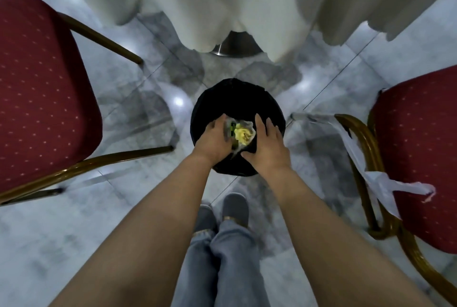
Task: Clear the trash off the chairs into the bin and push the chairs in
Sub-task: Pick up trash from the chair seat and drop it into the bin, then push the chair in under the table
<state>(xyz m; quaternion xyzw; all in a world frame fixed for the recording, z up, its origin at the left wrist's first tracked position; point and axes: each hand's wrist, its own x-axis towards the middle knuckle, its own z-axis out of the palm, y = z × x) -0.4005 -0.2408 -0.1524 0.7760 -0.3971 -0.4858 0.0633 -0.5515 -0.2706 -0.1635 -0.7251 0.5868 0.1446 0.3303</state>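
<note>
A black-lined round bin [237, 98] stands on the floor straight ahead of me. Over its mouth my left hand [214, 137] grips a crumpled clear wrapper with yellow and green scraps [241, 133]. Beside the wrapper my right hand [268, 142] hovers with straight fingers, its fingertips close to the bundle. A red padded chair [42, 94] stands at my left, its seat bare. Another red chair [420, 148] stands at my right, with a white plastic bag [371, 173] draped over its gold frame and seat edge.
A table with a long white cloth [222, 2] hangs just behind the bin, with a metal base [235, 45] under it. The floor is glossy grey marble tile. My feet [222, 212] stand just short of the bin, between the two chairs.
</note>
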